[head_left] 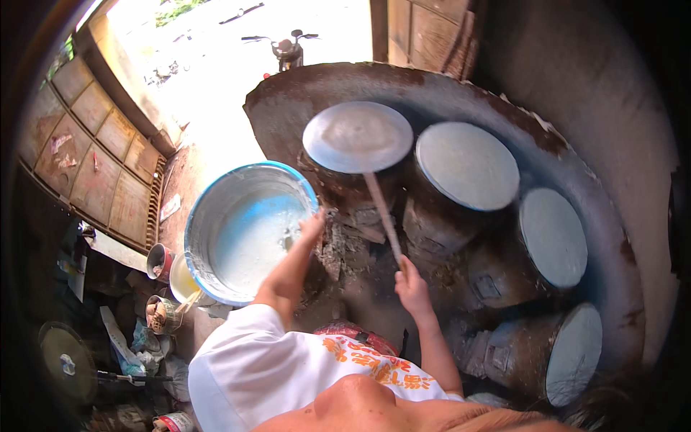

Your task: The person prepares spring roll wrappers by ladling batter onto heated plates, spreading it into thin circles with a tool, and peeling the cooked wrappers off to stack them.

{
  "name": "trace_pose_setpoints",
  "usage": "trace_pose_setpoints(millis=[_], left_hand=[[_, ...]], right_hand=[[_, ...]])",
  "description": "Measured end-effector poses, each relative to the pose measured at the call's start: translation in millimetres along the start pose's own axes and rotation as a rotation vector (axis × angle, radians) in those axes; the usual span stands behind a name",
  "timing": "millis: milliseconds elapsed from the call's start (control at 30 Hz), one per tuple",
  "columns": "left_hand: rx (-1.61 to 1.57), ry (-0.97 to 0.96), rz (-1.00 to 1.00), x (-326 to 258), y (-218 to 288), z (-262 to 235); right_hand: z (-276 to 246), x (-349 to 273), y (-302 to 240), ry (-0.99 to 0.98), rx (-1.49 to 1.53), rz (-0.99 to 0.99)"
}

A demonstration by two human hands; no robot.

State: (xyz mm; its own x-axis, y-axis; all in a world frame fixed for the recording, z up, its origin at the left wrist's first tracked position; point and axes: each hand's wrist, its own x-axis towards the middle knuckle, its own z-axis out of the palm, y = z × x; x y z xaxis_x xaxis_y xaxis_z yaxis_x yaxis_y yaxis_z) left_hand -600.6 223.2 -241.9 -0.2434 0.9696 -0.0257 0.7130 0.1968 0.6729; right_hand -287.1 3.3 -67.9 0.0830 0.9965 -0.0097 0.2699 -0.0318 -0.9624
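A view straight down from a person's head onto a dark, soot-stained clay stove [576, 165] built as a wide curved mound. Four round drum-like pots sit in a row along it, each covered by a taut pale cloth or skin so a flat surface faces up for cooking.

The right hand [410, 284] is closed in a fist around the lower end of a long thin stick [381, 216]. The stick runs up and away to a flat round lid [358, 137], grey and slightly dished, which is held above or resting on the leftmost pot [338, 187]; it is not clear which. The long handle keeps the hand well back from the heat.

The left hand [312, 227] reaches over the rim of a large blue-edged basin [198, 216] holding thin white batter [252, 245]. The fingers are drawn together as if pinching something small, perhaps a ladle handle, but what they hold is too small to tell. The basin stands just beside the stove, within easy reach.

The other three pots are uncovered: one [466, 165] beside the lid, a third [553, 237] further right, and a fourth [572, 353] tipped on its side nearest the person.

Left of the basin, on the ground, stand a yellow bowl [183, 281] and small tins [160, 261]. A motorbike [288, 47] is parked in bright sunlight outside.
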Motion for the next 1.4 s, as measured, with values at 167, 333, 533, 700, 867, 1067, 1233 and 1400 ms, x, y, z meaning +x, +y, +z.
trace_pose_setpoints(millis=[167, 333, 533, 700, 867, 1067, 1233, 1400], left_hand=[[-0.112, -0.281, -0.242, -70.2, 5.0, 10.8], [-0.557, -0.206, -0.669, -89.4, -65.0, -80.4], [-0.597, -0.215, -0.474, -25.2, -46.5, -128.6], [-1.317, -0.087, -0.865, -18.9, -32.0, -29.5], [-1.702, 0.009, -1.043, -18.4, 15.4, -25.8], [-2.381, -0.214, -0.943, -24.7, 61.3, -111.3], [-2.454, -0.676, -0.304, -36.3, 133.0, -265.2], [-2.299, -1.095, 0.134, -11.5, 226.4, -364.1]], right_hand=[[100.2, 109.5, -25.6, -0.39, -0.721, -0.092], [213.8, 197.8, -20.4, -0.599, -1.021, -0.075], [181.5, 198.1, -54.2, -0.533, -0.938, -0.006], [214.7, 165.6, -18.4, -0.611, -0.897, 0.175], [195.3, 123.0, 35.2, -0.465, -0.553, -0.05], [157.3, 102.4, -49.5, -0.618, 0.452, 0.802], [157.0, 106.2, -129.2, -0.797, 0.938, 0.675], [133.0, 139.1, -229.5, -0.816, 1.08, 0.198]])
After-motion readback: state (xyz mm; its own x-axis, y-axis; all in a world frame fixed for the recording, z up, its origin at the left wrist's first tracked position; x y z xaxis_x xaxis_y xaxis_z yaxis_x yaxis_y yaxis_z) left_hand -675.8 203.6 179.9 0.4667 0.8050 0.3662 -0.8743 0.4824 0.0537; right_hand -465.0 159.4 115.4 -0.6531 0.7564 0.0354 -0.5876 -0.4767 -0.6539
